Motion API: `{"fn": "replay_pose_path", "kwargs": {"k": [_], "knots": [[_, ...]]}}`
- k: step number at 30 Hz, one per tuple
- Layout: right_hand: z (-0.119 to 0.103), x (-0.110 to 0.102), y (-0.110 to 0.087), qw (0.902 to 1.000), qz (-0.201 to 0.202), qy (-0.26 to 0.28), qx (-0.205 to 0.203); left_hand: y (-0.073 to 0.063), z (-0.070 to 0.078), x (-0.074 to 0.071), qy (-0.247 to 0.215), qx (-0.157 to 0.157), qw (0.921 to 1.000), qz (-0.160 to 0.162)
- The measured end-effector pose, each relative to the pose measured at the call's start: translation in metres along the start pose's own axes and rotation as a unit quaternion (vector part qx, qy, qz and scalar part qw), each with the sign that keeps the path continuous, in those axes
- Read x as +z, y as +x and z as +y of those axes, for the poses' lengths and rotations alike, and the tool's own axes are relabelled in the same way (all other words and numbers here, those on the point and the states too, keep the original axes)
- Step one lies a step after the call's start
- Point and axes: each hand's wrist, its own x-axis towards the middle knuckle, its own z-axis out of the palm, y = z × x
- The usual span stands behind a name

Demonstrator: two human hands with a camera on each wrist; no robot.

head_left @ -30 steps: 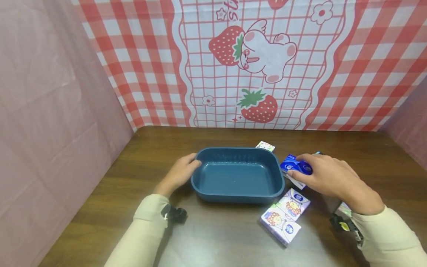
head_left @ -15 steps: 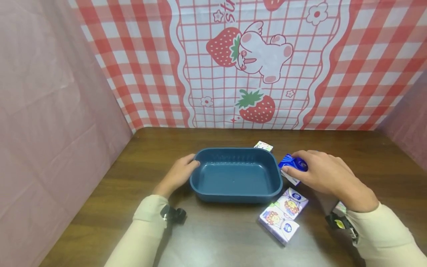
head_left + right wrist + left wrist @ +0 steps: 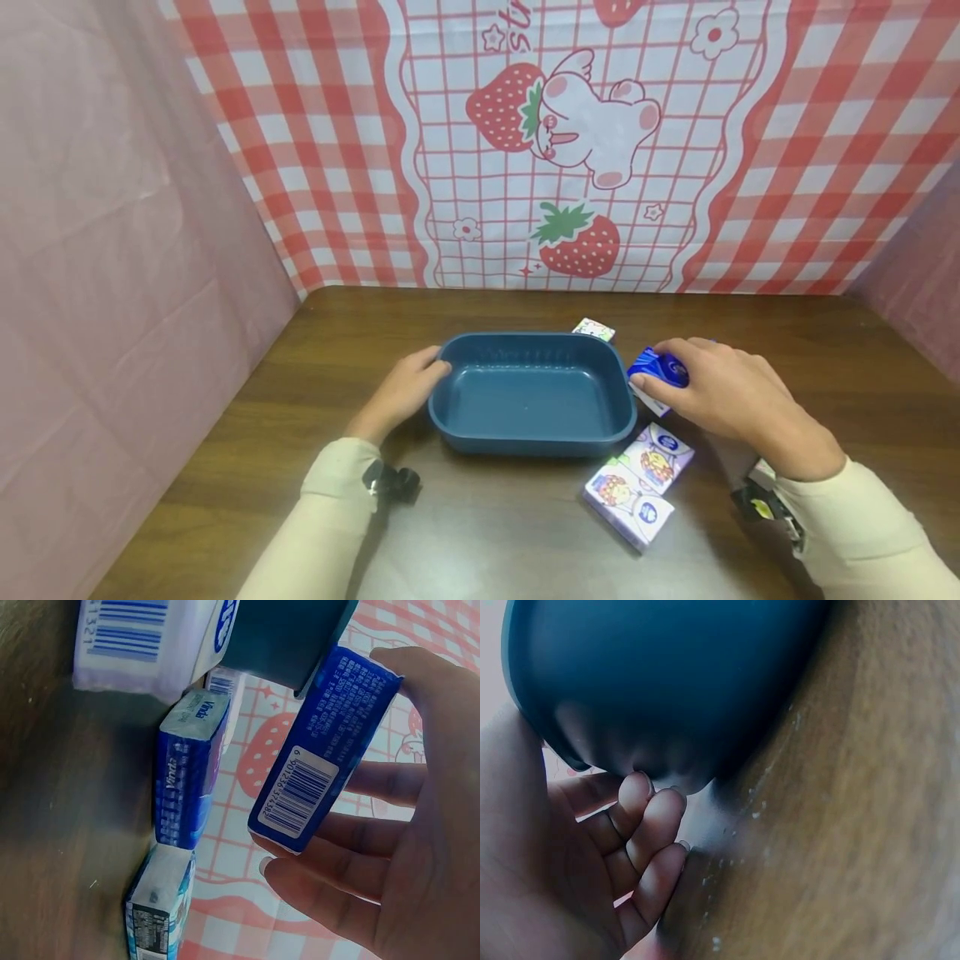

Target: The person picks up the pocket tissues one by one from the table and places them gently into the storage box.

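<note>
My left hand (image 3: 401, 390) grips the left end of a dark teal plastic basin (image 3: 528, 404), thumb over the rim. In the left wrist view its fingers (image 3: 660, 817) curl against the basin's outer wall, low beside the table. My right hand (image 3: 731, 387) pinches a blue tissue pack (image 3: 663, 369) between thumb and fingers, just right of the basin. The right wrist view shows the pack's barcode side (image 3: 300, 787) tilted above the table. Another blue tissue pack (image 3: 184, 772) stands beyond it, partly hidden under my hand in the head view.
Two purple-white tissue packs (image 3: 630, 504) lie at the basin's front right. A white patterned pack (image 3: 595, 329) sits behind its back rim. In the right wrist view, a teal-and-white pack (image 3: 159, 904) stands on the table. A checked cloth (image 3: 345, 167) hangs behind the wooden table (image 3: 247, 450).
My right hand has shifted slightly left with the blue tissue pack, closer to the basin's right rim. My left hand keeps its grip, and the basin stays in place.
</note>
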Motion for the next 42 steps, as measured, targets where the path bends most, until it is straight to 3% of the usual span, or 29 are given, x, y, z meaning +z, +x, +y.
{"fn": "replay_pose_path", "kwargs": {"k": [16,42], "knots": [[-0.006,-0.002,0.003,0.9996,0.025,0.000,-0.012,-0.001,0.001,0.000,-0.006,-0.001,1.0000,0.000],[-0.022,0.001,0.005,0.9992,0.034,0.004,-0.022,0.000,0.000,0.001,-0.005,-0.004,1.0000,-0.007]]}}
